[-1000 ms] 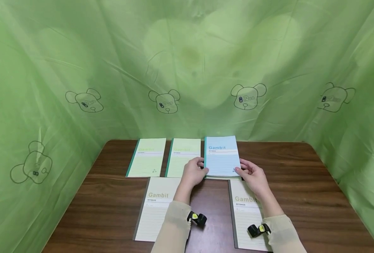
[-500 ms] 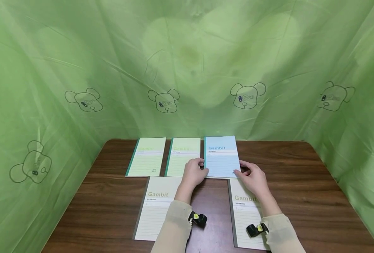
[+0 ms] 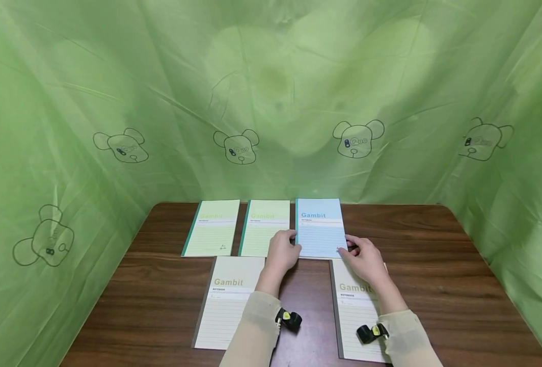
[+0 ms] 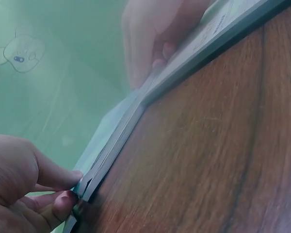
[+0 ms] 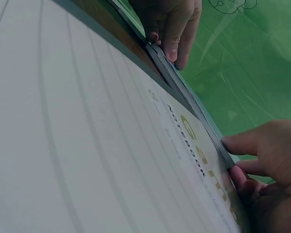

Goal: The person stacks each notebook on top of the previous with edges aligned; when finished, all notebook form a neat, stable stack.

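A blue notebook [image 3: 319,237] lies at the back of the table, squared on top of another one whose edge shows beneath it in the wrist views. My left hand [image 3: 282,250] pinches its near left corner beside the teal spine. At the near right corner, my right hand [image 3: 363,259] holds the edge between thumb and fingers. The left wrist view shows the left thumb and fingers [image 4: 63,184] at the stacked edges. From the right wrist, the right hand [image 5: 269,162] is seen at the other corner. Some fingertips are hidden behind the notebooks.
Two pale green notebooks, one outer [image 3: 211,229] and one inner [image 3: 264,224], lie to the left. Two grey-spined white notebooks, left [image 3: 227,311] and right [image 3: 355,326], lie nearer, partly under my forearms. Green curtain [image 3: 271,102] encloses the brown table [image 3: 436,285].
The blue notebook has settled slightly downward, and the pale edge that showed below it has nearly vanished. My right hand has shifted very slightly nearer; my left hand barely moved.
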A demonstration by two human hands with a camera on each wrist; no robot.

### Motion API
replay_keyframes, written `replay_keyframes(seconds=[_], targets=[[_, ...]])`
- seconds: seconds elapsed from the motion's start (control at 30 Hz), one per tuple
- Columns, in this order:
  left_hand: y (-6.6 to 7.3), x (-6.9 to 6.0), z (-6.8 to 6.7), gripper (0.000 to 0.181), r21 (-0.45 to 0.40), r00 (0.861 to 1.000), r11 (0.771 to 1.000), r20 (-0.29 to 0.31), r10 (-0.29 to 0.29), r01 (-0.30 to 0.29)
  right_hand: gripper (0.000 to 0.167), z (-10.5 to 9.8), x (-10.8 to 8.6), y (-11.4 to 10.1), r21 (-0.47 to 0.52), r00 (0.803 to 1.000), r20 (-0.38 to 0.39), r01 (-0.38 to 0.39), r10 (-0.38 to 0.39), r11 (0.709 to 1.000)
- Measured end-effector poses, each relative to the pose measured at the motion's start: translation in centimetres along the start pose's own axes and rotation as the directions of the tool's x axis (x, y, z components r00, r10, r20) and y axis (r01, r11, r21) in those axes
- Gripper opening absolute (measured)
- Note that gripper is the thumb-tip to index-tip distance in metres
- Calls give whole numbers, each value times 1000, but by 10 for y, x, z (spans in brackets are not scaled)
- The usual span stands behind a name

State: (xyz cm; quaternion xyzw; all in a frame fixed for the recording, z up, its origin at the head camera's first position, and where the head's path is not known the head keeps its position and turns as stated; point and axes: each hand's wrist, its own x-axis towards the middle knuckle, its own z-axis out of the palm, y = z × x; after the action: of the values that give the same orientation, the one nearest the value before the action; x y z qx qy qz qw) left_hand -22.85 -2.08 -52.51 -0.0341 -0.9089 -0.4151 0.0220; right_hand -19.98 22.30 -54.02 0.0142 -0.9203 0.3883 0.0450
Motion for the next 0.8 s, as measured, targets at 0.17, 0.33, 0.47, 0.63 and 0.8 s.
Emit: replay_keyframes(seconds=[0.17, 0.33, 0.47, 0.63, 0.8], targets=[[1, 0, 0, 41, -3, 1000, 1000, -14, -8, 8, 52, 2, 1, -2, 12, 1000, 11, 4, -4, 1000], [1, 0, 0, 42, -24, 999, 999, -13, -31, 30, 47, 0, -1, -3, 34, 1000, 23, 5, -6, 999], [1, -2, 1, 42, -48, 999, 998, 3, -37, 37, 45, -3, -3, -1, 49, 1000, 27, -10, 9, 999], [-2, -2, 2, 42, -65, 999, 997, 6, -41, 42, 45, -5, -4, -2, 54, 998, 56, -24, 21, 998], [-6, 1, -4, 39, -125, 998, 990, 17, -68, 70, 50, -22, -5, -8, 85, 989, 141, -50, 38, 995]])
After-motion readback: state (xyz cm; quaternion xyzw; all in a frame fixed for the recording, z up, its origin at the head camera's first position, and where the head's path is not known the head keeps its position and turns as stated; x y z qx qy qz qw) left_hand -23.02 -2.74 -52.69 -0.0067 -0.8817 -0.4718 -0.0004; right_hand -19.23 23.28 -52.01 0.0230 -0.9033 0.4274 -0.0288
